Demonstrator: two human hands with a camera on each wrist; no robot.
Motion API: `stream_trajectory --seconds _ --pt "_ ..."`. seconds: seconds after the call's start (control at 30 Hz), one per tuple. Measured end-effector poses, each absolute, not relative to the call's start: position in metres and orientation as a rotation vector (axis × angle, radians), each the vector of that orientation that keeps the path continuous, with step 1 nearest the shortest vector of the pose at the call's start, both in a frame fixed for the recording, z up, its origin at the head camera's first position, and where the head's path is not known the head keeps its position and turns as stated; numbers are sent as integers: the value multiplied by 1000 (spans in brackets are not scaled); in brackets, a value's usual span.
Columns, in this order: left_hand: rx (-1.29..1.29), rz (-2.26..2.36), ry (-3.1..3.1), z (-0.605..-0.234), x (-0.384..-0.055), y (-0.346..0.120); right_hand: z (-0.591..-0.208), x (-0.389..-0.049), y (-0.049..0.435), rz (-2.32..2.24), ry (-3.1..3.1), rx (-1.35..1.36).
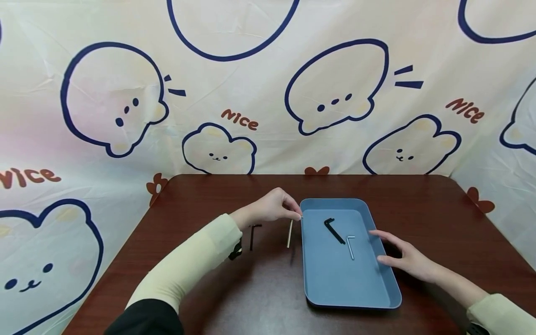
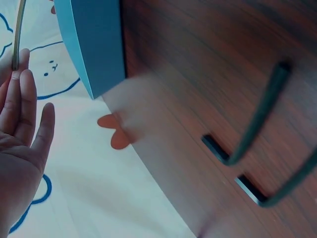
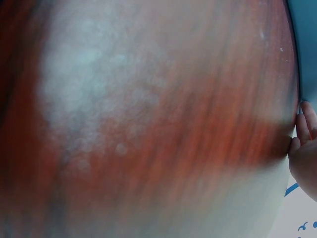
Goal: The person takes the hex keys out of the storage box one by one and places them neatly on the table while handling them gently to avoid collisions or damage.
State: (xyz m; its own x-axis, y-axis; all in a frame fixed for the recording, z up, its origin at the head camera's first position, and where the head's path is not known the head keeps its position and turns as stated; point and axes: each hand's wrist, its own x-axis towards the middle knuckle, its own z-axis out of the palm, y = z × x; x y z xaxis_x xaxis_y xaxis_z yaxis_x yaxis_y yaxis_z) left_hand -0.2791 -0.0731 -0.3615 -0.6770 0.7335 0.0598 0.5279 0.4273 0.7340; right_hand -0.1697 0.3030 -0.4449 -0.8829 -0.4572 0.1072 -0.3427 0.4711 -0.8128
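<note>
My left hand (image 1: 276, 205) pinches the upper end of a thin, pale metal hex key (image 1: 290, 234), which hangs beside the left rim of a blue tray (image 1: 335, 284). In the left wrist view the same key rises from between the fingertips. My right hand (image 1: 404, 256) rests at the tray's right rim, fingers and thumb spread apart with their tips over the edge. Inside the tray lie black hex keys (image 1: 335, 231), close together, and a silver hex key (image 1: 351, 248).
On the brown table (image 1: 243, 302), a black hex key (image 1: 253, 236) lies left of the tray. The left wrist view shows a second dark hex key (image 2: 292, 186) beside it, mostly hidden by my left wrist in the head view. A patterned cloth (image 1: 268, 93) hangs behind the table.
</note>
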Motion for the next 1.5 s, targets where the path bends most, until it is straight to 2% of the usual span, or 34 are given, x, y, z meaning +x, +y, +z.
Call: stream_trajectory --seconds 0.7,1.5 --pt "925 1161 2499 -375 -287 -117 -447 -170 305 -1368 2595 -725" --pt "861 1145 2501 -403 -296 -127 -447 -172 304 -1367 2602 -717"
